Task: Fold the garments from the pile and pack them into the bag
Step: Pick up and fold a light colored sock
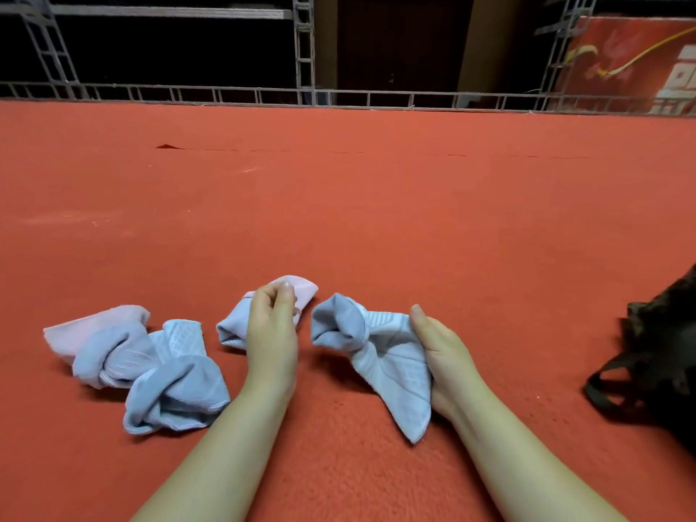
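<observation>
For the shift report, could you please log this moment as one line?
left hand: grips pink-blue sock | right hand: grips blue sock | crumpled socks: far left | dark bag: right edge

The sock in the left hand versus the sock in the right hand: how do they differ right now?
The left hand pinches a sock with a pink toe; the right hand grips an all-blue sock. The pink-toed sock lies mostly hidden under its hand, while the blue one fans out toward the viewer, bunched at its far end. Both are light blue knit on the red carpet.
</observation>
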{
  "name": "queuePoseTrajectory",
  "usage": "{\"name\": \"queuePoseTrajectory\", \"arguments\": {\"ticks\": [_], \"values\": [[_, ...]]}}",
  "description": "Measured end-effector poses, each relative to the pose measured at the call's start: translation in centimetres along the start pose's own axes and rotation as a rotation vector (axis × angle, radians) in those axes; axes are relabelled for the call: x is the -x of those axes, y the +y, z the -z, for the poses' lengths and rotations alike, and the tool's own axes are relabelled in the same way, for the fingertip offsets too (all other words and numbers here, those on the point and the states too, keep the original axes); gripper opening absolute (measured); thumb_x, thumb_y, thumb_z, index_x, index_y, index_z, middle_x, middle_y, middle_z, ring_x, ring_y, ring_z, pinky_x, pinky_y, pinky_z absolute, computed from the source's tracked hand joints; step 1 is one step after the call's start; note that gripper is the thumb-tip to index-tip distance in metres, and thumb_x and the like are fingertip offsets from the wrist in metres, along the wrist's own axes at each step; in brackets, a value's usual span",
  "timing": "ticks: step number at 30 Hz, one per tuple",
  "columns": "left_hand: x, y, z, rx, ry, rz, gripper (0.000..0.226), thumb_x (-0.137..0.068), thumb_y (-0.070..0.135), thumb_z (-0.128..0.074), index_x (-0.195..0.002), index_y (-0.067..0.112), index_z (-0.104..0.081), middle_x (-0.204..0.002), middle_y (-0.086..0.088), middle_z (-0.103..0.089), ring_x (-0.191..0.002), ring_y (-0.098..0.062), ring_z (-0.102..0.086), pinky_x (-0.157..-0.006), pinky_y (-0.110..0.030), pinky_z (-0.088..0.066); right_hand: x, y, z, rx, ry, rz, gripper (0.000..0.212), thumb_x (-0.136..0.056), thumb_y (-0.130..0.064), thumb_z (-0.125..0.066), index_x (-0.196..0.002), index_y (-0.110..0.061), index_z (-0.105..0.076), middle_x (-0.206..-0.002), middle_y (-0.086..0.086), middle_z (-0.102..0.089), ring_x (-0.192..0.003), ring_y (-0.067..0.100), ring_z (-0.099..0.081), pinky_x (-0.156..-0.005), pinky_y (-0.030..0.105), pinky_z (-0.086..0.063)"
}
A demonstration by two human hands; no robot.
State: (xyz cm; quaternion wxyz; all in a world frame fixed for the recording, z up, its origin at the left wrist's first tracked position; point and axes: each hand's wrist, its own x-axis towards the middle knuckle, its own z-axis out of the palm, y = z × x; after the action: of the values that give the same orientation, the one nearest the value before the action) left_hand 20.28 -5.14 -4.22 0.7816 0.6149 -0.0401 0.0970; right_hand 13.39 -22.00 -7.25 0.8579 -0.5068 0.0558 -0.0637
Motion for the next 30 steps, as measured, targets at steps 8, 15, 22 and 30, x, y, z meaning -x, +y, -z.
{"name": "queuePoseTrajectory", "arguments": {"ticks": [8,15,22,30], "values": [[3.7,-0.6,0.0,-0.496,-0.507,-0.388,0.017,-0.074,0.043,-0.055,-0.077,0.027,-0.058,-0.077,0.011,-0.062,-0.074,-0.004,-0.057,-0.069,-0.016,-0.043,1.8,-0.1,-1.1,-0.034,0.001,0.006,0.077,-0.076,-0.047,-0.069,-0.125,0.010,-0.053,-0.121,0.035,-0.057,-0.114,0.046,-0.056,-0.102,0.057,-0.041],[2.2,-0.7,0.5,-0.461,-0.475,-0.201,0.018,-0.080,0.011,-0.070,-0.076,0.024,-0.058,-0.086,0.004,-0.061,-0.075,0.001,-0.055,-0.071,-0.015,-0.044,2.4,-0.7,-1.1,0.140,-0.147,-0.006,0.075,-0.068,-0.054,-0.075,-0.110,0.007,-0.064,-0.104,0.026,-0.066,-0.095,0.036,-0.064,-0.086,0.043,-0.051],[1.3,-1.2,0.2,0.016,-0.508,0.211,0.022,-0.100,0.017,-0.039,-0.099,0.004,-0.057,-0.089,-0.004,-0.067,-0.087,-0.015,-0.062,-0.076,-0.030,-0.052,1.6,-1.5,0.5,0.177,0.028,-0.003,0.061,-0.076,-0.041,-0.066,-0.106,0.011,-0.062,-0.095,0.025,-0.066,-0.086,0.033,-0.064,-0.077,0.040,-0.052],[0.1,0.1,0.6,0.179,-0.394,0.420,0.029,-0.099,0.026,-0.041,-0.090,0.003,-0.057,-0.079,-0.012,-0.067,-0.072,-0.018,-0.066,-0.064,-0.023,-0.053,1.3,-2.2,1.6,0.390,0.150,0.024,0.051,-0.063,-0.050,-0.076,-0.078,-0.005,-0.057,-0.072,0.015,-0.053,-0.068,0.026,-0.050,-0.065,0.037,-0.042]]}}
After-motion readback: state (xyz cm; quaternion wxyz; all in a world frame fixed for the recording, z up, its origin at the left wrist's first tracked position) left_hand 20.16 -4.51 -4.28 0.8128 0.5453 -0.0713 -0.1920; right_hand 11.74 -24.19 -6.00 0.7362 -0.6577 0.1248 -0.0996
